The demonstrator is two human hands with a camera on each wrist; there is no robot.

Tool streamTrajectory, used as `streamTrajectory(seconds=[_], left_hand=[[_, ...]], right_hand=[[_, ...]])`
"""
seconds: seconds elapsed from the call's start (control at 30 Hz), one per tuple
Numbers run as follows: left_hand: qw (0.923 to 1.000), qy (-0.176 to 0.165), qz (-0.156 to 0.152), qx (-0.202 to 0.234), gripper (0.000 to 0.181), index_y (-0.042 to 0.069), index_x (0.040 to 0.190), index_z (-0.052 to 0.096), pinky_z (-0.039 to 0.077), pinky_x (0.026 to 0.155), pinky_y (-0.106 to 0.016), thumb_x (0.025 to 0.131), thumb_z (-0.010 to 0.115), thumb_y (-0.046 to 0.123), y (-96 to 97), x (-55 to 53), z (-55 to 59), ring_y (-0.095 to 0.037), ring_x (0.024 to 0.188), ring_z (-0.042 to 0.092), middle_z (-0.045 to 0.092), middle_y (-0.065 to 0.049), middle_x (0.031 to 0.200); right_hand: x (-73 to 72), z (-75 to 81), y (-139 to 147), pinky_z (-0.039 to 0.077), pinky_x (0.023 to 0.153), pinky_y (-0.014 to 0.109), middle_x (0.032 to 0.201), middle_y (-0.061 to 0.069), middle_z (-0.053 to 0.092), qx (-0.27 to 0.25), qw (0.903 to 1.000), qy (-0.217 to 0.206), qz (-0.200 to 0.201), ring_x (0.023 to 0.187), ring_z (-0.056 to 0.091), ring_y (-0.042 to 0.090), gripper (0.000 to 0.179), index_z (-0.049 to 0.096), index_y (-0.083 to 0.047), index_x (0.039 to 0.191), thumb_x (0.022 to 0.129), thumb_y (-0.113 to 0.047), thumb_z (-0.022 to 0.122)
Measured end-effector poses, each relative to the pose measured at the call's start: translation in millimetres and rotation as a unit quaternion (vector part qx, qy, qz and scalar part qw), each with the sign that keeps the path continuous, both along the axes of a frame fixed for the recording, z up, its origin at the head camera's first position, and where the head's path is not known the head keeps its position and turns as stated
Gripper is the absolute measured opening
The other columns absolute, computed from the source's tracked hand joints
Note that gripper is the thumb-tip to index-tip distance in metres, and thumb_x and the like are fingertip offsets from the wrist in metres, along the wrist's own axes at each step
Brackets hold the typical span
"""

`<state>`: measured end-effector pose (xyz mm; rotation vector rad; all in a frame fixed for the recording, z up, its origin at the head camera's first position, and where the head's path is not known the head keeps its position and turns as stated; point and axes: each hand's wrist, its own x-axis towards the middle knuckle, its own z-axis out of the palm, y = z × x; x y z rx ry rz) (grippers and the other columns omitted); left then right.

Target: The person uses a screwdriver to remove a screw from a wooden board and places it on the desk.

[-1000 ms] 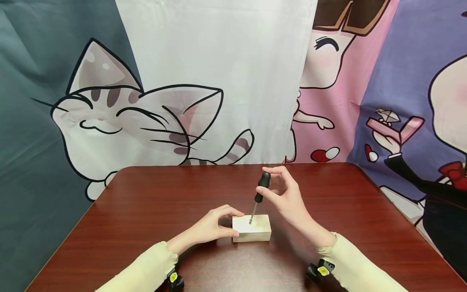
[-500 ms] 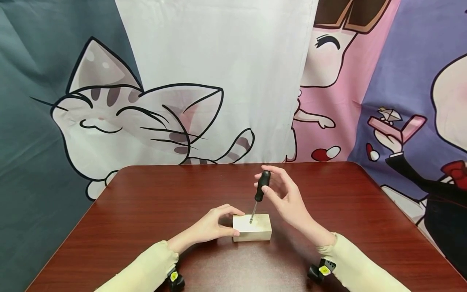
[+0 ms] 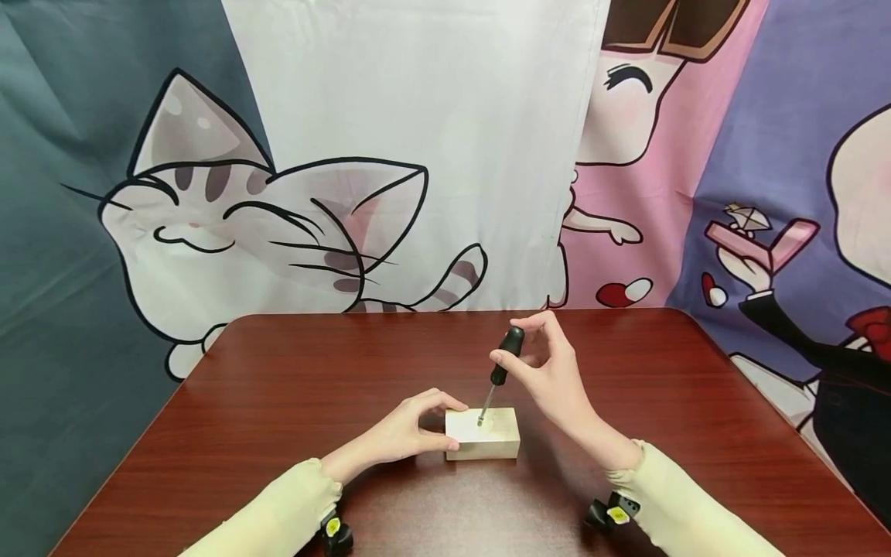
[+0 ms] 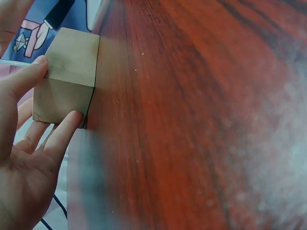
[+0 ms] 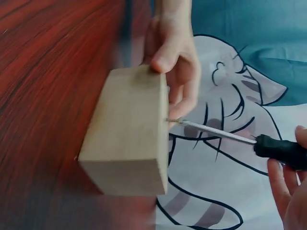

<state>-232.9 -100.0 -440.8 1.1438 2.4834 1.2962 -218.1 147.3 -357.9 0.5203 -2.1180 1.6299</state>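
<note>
A pale wooden block (image 3: 490, 447) lies on the table, and my left hand (image 3: 414, 425) grips its left end between thumb and fingers. In the left wrist view the thumb and fingertips press on the block (image 4: 72, 62). Above it my right hand (image 3: 550, 375) holds a screwdriver (image 3: 506, 354) by its black handle, thumb on one side and fingers on the other. The shaft slants down to the block's top. In the right wrist view the screwdriver's tip meets a small brass-coloured screw (image 5: 173, 120) that stands out of the block's face.
The reddish-brown table (image 3: 313, 371) has a glossy top. Behind it hangs a cloth backdrop (image 3: 445, 116) with a cartoon cat and figures. A small black device is strapped to each sleeve.
The fingers of my right hand shifted forward along the handle and then back, and the handle leans slightly more to the right. The block and left hand hold still.
</note>
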Motion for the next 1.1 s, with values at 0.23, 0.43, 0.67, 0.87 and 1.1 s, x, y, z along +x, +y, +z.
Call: streamTrajectory(seconds=[0.23,0.43,0.67,0.87,1.1], left_hand=[[0.9999,-0.013,0.005,-0.005,0.047,0.026,0.125,0.063,0.049,0.097,-0.029,0.082,0.081,0.032,-0.7,-0.3,0.3,-0.007,0.107,0.058,0.064,0.009,0.121],[0.9997,-0.023,0.003,-0.001,0.047,0.026,0.125,0.063,0.049,0.098,-0.030,0.083,0.080,0.033,-1.5,-0.4,1.0,-0.008,0.108,0.059,0.063,0.008,0.122],[0.9996,-0.028,0.001,0.009,0.047,0.024,0.125,0.063,0.050,0.098,-0.029,0.082,0.081,0.031,-0.4,-0.1,0.5,-0.008,0.108,0.060,0.063,0.007,0.122],[0.9996,-0.028,-0.001,0.004,0.047,0.025,0.125,0.063,0.049,0.099,-0.029,0.082,0.081,0.033,-0.3,0.2,0.0,-0.008,0.108,0.059,0.063,0.007,0.122],[0.9997,-0.025,0.004,0.001,0.047,0.026,0.125,0.063,0.049,0.100,-0.031,0.082,0.081,0.033,-1.7,-0.4,0.8,-0.009,0.109,0.059,0.063,0.009,0.123]], right_hand=[[-2.4,4.9,3.9,0.058,0.064,0.027,0.097,0.002,0.067,-0.006,0.9995,-0.026,0.017,0.071,0.068,0.014,0.041,0.057,-0.009,0.112,0.079,-0.006,0.082],[-4.3,7.4,8.5,0.060,0.077,0.035,0.105,-0.005,0.074,-0.032,0.9945,-0.044,0.089,0.091,0.073,0.015,0.040,0.061,-0.011,0.121,0.084,-0.006,0.077],[-8.7,1.1,9.1,0.058,0.089,0.033,0.122,0.004,0.070,-0.070,0.9766,-0.026,0.201,0.109,0.070,0.024,0.041,0.045,0.000,0.132,0.094,0.003,0.061],[-6.5,0.0,2.5,0.060,0.075,0.028,0.107,0.001,0.066,-0.038,0.9962,-0.005,0.079,0.087,0.072,0.011,0.041,0.051,-0.002,0.120,0.086,-0.003,0.074],[-6.2,9.0,2.0,0.057,0.074,0.023,0.087,-0.004,0.065,-0.024,0.9982,-0.033,0.043,0.076,0.067,0.010,0.036,0.058,-0.006,0.114,0.083,-0.004,0.078]])
